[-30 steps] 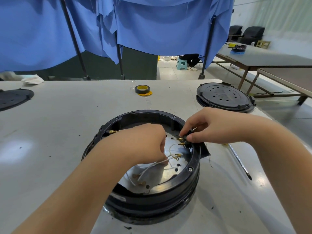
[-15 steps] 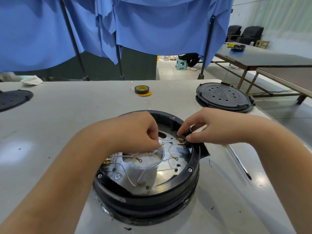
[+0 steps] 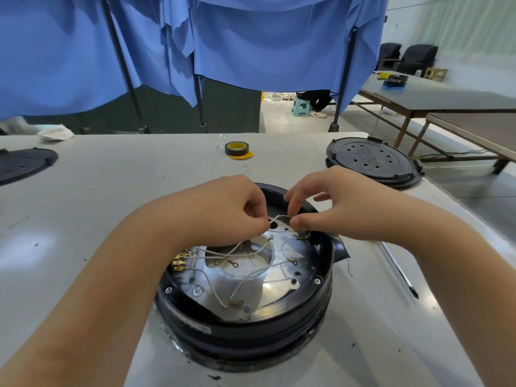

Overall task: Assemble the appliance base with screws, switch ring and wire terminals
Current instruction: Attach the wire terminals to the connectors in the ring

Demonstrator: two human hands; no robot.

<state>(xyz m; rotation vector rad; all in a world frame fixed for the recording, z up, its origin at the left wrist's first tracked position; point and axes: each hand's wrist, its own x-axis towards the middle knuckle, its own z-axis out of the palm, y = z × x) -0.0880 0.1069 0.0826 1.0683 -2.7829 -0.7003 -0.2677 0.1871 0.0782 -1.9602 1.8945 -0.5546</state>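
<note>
The appliance base point(image 3: 245, 311), a round black housing with a bright metal plate inside, was found at the centre of the desk point(image 3: 97, 213). Both hands were held over its 12 o'clock rim. A white wire point(image 3: 275, 219) was pinched by the fingers of the left hand point(image 3: 223, 210) and, at its terminal end, by the thumb and forefinger of the right hand point(image 3: 332, 205); the remaining right fingers were seen spread. Further white wires with ring terminals point(image 3: 234, 264) were noted lying loose across the metal plate. Brass spade terminals point(image 3: 178, 262) were observed at the 9 o'clock inner wall. A perforated black cover point(image 3: 371, 162) was recorded at 2 o'clock, a tape roll point(image 3: 236, 148) at 12 o'clock, and a screwdriver point(image 3: 399, 270) at 3 o'clock.
</note>
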